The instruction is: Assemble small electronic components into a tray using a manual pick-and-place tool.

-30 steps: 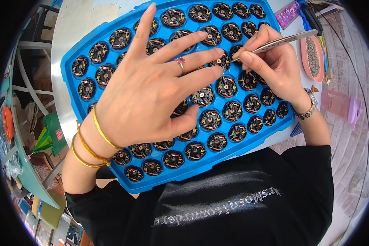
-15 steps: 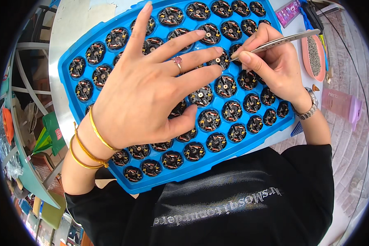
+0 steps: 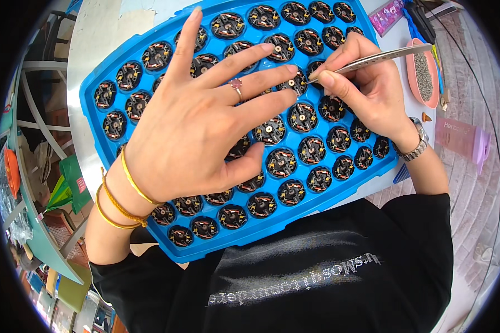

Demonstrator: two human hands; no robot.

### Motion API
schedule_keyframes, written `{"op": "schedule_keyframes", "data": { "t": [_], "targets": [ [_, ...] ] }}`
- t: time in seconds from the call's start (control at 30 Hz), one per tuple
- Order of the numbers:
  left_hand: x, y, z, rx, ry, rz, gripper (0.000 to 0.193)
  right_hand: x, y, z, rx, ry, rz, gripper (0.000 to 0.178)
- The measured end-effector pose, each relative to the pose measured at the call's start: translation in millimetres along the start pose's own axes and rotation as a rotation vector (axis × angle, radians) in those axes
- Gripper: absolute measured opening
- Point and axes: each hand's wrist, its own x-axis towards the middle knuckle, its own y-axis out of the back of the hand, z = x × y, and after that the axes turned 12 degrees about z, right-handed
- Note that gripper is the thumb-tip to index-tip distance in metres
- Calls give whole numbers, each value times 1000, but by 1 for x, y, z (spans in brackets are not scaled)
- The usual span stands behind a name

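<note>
A blue tray (image 3: 205, 252) holds rows of round black components (image 3: 281, 162) with small copper, yellow and wire parts on top. My left hand (image 3: 200, 119) is spread over the middle of the tray, fingers apart, covering several components. Its middle fingertips rest by one black round part (image 3: 292, 83). Pinched in my right hand (image 3: 366, 89) are metal tweezers (image 3: 380, 57), their tips pointing left at that same part. Whether the tips grip anything is too small to tell.
Right of the tray lies a pink dish (image 3: 424, 75) of small grey metal pieces. A purple glittery case (image 3: 390, 18) and a black-handled tool (image 3: 421, 22) sit beyond it. A clear pinkish cup (image 3: 461, 139) is at the right; a teal shelf (image 3: 44, 238) stands on the left.
My right hand and the tweezers have shifted slightly left and down, with the tips still at the same part. My left hand keeps almost the same place, spread over the tray.
</note>
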Motion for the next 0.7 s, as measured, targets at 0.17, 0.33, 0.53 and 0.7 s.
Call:
{"op": "schedule_keyframes", "data": {
  "t": [0.17, 0.33, 0.53, 0.7],
  "targets": [
    [1, 0, 1, 3, 6, -16, 55, 0, -11, 7, -117, 360, 203, 13],
    [-1, 1, 1, -5, 19, -23, 55, -6, -14, -6, -362, 501, 134, 19],
    [1, -1, 1, -6, 15, -18, 54, -6, -20, -3, -424, 630, 226, 21],
    [-2, -3, 2, 2, 20, 6, 54, -8, -18, -6, -491, 739, 138, 23]
  ]
}}
